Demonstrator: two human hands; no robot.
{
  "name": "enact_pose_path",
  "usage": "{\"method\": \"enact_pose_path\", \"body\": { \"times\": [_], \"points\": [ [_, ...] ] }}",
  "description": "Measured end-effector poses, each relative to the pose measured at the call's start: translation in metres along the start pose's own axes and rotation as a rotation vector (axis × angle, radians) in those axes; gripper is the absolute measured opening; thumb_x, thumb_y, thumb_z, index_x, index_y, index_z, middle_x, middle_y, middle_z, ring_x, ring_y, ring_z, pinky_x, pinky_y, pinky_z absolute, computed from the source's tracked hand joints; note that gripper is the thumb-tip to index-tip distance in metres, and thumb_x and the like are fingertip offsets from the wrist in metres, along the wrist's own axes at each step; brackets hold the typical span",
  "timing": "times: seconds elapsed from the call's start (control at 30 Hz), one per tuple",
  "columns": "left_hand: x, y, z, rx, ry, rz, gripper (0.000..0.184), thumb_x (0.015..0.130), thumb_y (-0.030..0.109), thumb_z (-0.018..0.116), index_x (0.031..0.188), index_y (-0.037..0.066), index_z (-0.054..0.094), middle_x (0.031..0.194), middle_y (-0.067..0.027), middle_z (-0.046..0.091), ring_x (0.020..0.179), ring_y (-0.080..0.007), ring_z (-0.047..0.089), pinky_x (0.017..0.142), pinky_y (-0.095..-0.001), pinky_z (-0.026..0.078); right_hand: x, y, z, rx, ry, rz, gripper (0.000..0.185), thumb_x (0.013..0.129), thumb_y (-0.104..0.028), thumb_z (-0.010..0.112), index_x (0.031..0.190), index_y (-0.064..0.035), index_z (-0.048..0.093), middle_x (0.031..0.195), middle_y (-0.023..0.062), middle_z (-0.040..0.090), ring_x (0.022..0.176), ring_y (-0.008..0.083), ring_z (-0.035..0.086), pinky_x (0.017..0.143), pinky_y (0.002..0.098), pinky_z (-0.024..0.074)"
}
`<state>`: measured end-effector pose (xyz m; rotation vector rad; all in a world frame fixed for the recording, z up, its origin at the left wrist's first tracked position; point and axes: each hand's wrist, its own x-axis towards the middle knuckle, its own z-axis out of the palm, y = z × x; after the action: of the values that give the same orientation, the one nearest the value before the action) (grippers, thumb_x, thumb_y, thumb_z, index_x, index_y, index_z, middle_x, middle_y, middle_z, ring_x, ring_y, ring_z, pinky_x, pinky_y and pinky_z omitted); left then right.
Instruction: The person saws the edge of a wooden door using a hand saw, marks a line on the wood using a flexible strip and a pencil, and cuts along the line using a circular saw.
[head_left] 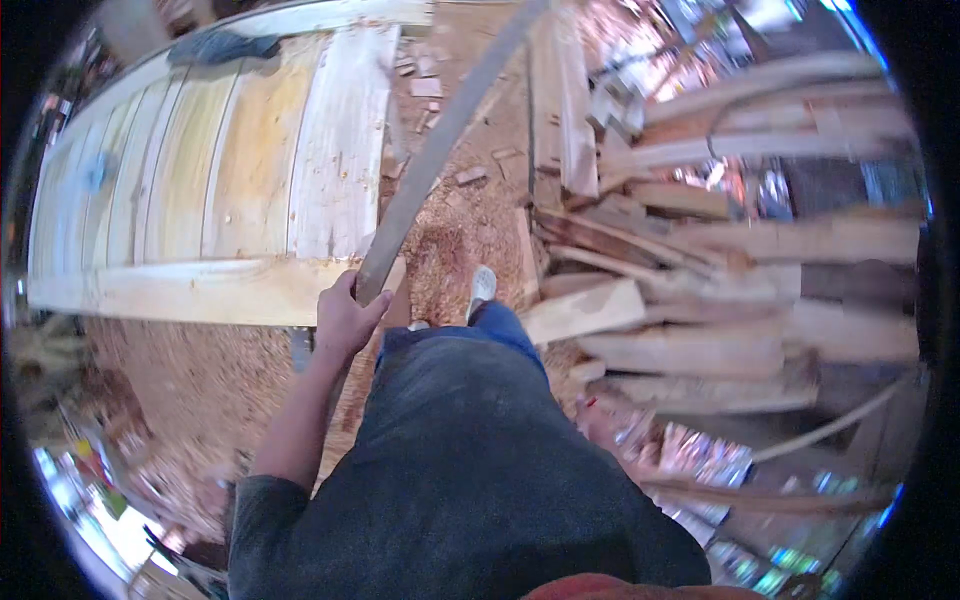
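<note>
My left hand [348,312] is closed around a long, flat, grey-brown wooden strip [432,150]. The strip slants up and away from the hand, past the top edge of the view. Beside the hand is the near corner of a large framework of pale planks [255,160], bordered by a light beam [190,290]. Whether the strip touches that beam, I cannot tell. My right hand does not show.
Sawdust and wood offcuts [470,175] cover the floor ahead of my shoe [482,285]. Stacked boards [690,345] fill the right side, with a cut board end [590,310] close to my leg. A dark cloth [225,47] lies on the planks' far edge.
</note>
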<state>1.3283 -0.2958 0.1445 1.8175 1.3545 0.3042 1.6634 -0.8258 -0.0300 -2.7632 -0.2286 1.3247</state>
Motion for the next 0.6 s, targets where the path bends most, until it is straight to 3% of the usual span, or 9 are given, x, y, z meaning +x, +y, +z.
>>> {"method": "enact_pose_path", "body": {
  "times": [0.07,0.13,0.2,0.3,0.33,0.4,0.43,0.5,0.6],
  "points": [
    [0.009,0.011,0.02,-0.056,0.025,-0.048,0.055,0.077,0.034,0.086,0.113,-0.003,0.068,0.094,-0.0235,0.074,0.089,-0.0317,0.074,0.08,-0.0405,0.056,0.078,0.01,-0.032,-0.026,0.005,-0.298,0.068,0.105,-0.056,0.049,0.128,0.0067,0.058,0.1,0.0208,0.073,0.094,0.0305,0.073,0.079,0.0441,0.0595],
    [0.019,0.017,0.047,-0.086,0.139,-0.021,0.059,0.077,0.033,0.086,0.121,-0.001,0.067,0.1,-0.0238,0.074,0.096,-0.0327,0.074,0.085,-0.04,0.056,0.164,-0.021,-0.083,0.019,-0.027,-0.372,0.063,0.105,-0.053,0.054,0.129,0.0051,0.057,0.103,0.0193,0.072,0.087,0.0303,0.073,0.075,0.0433,0.0595],
    [0.029,0.048,0.057,-0.098,0.169,-0.063,0.063,0.077,0.03,0.085,0.129,0.003,0.064,0.105,-0.0227,0.074,0.1,-0.034,0.073,0.088,-0.0405,0.057,0.252,-0.086,-0.137,0.136,-0.062,-0.207,0.059,0.103,-0.052,0.06,0.127,0.0014,0.059,0.115,0.0182,0.07,0.081,0.0289,0.072,0.063,0.0423,0.0583],
    [0.047,0.07,0.081,-0.115,0.238,-0.026,0.064,0.078,0.029,0.081,0.135,0.012,0.059,0.106,-0.0219,0.073,0.101,-0.0399,0.072,0.088,-0.0462,0.057,0.222,-0.283,-0.237,0.191,-0.122,-0.368,0.057,0.103,-0.056,0.058,0.122,-0.0024,0.061,0.101,0.0131,0.071,0.078,0.0226,0.072,0.063,0.0376,0.0588],
    [0.052,0.073,0.087,-0.125,0.273,-0.003,0.063,0.078,0.029,0.079,0.136,0.015,0.058,0.105,-0.0218,0.073,0.101,-0.0425,0.071,0.087,-0.049,0.057,0.269,-0.311,-0.255,0.089,-0.021,-0.533,0.056,0.104,-0.056,0.056,0.124,-0.0038,0.06,0.098,0.013,0.072,0.078,0.0228,0.073,0.063,0.0372,0.0587],
    [0.06,0.08,0.092,-0.1,0.279,-0.092,0.063,0.078,0.028,0.078,0.136,0.015,0.058,0.104,-0.0213,0.073,0.099,-0.0425,0.071,0.086,-0.0494,0.057,0.282,-0.4,-0.294,0.102,-0.119,-0.688,0.055,0.104,-0.055,0.055,0.128,-0.0051,0.057,0.097,0.0144,0.073,0.079,0.0225,0.074,0.061,0.0351,0.0569],
    [0.064,0.084,0.093,-0.092,0.286,-0.134,0.062,0.078,0.028,0.078,0.135,0.015,0.058,0.103,-0.021,0.073,0.098,-0.0425,0.071,0.086,-0.0497,0.057,0.273,-0.444,-0.309,0.098,-0.132,-0.657,0.053,0.105,-0.053,0.055,0.128,-0.0053,0.057,0.097,0.0145,0.073,0.078,0.0224,0.074,0.06,0.0343,0.0562],
    [0.072,0.091,0.091,-0.057,0.303,-0.2,0.062,0.078,0.027,0.077,0.136,0.014,0.059,0.102,-0.0206,0.074,0.095,-0.0415,0.071,0.085,-0.0492,0.057,0.239,-0.525,-0.319,0.093,-0.145,-0.604,0.049,0.106,-0.05,0.053,0.127,-0.0058,0.058,0.097,0.0145,0.074,0.077,0.022,0.074,0.059,0.0326,0.055],
    [0.09,0.083,0.095,-0.024,0.375,-0.22,0.063,0.078,0.026,0.075,0.138,0.014,0.06,0.102,-0.0205,0.074,0.093,-0.0403,0.072,0.084,-0.0485,0.058,0.233,-0.602,-0.306,-0.042,-0.159,-0.81,0.043,0.108,-0.044,0.052,0.112,-0.0019,0.058,0.084,0.0139,0.071,0.068,0.0214,0.07,0.055,0.0332,0.0551]
  ]
}}
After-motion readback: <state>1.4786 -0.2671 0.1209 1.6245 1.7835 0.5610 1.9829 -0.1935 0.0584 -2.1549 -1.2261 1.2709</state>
